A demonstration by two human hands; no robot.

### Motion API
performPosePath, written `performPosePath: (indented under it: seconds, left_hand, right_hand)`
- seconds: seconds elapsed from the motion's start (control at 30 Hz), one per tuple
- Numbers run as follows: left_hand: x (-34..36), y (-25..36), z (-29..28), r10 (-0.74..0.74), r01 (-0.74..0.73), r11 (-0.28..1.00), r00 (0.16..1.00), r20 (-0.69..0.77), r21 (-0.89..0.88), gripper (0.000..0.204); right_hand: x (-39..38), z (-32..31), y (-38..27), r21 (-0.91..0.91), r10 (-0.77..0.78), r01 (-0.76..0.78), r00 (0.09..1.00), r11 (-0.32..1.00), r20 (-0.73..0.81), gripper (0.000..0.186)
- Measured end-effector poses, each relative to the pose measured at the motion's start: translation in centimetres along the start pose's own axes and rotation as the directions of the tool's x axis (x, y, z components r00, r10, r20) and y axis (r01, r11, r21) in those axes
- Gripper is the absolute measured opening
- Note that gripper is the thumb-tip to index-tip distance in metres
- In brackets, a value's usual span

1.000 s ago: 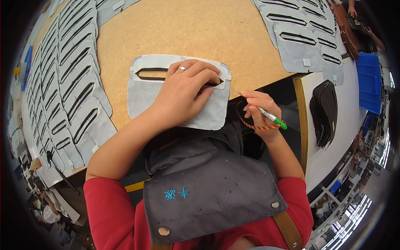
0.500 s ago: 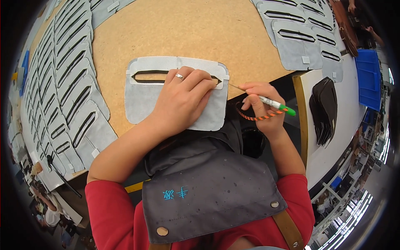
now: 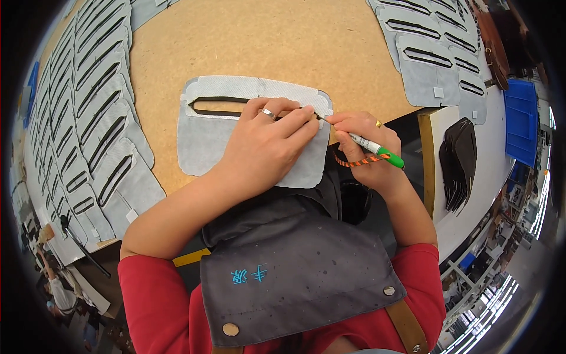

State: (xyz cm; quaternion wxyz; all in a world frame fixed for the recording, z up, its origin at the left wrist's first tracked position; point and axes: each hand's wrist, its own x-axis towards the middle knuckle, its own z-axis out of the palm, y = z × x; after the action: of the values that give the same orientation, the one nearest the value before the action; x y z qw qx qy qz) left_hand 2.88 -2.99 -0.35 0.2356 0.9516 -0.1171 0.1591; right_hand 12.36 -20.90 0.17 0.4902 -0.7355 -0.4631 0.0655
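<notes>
A grey leather-like panel (image 3: 206, 144) with rounded corners lies at the near edge of the board. Its white upper strip has a long slot (image 3: 221, 98) edged in black. Across the slot's right half lies my left hand (image 3: 268, 138), its bent fingers closed together and pressing the panel by the slot's right end; the thumb is mostly hidden. My right hand (image 3: 368, 147) grips a pen-shaped tool (image 3: 365, 143) with a white barrel, green end and thin metal tip. That tip meets the slot's right end beside my left fingertips. An orange-and-black cord (image 3: 368, 159) loops from the tool.
Overlapping rows of similar slotted grey panels (image 3: 97, 130) cover the left side; more panels (image 3: 427, 74) lie at the far right. On a white surface to the right sits a stack of dark pieces (image 3: 458, 165). Beyond stands a blue bin (image 3: 520, 121).
My right hand has moved left, bringing the tool's tip from beside the panel to the slot's end. My left fingers have shifted slightly right toward that end.
</notes>
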Motion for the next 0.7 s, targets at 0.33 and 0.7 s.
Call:
performPosePath:
  seconds: [0.33,0.7]
  left_hand:
    - [-0.1,0.1,0.1,0.001,-0.002,0.999,1.0,0.016,0.04,0.033]
    - [0.1,0.3,-0.3,-0.045,0.04,0.997,0.996,0.077,0.065,0.04]
  right_hand:
    - [1.6,-1.0,1.0,0.437,0.524,-0.498,0.849,0.749,0.068,0.011]
    - [0.5,-0.7,0.7,0.328,0.523,-0.492,0.852,0.806,-0.007,0.014]
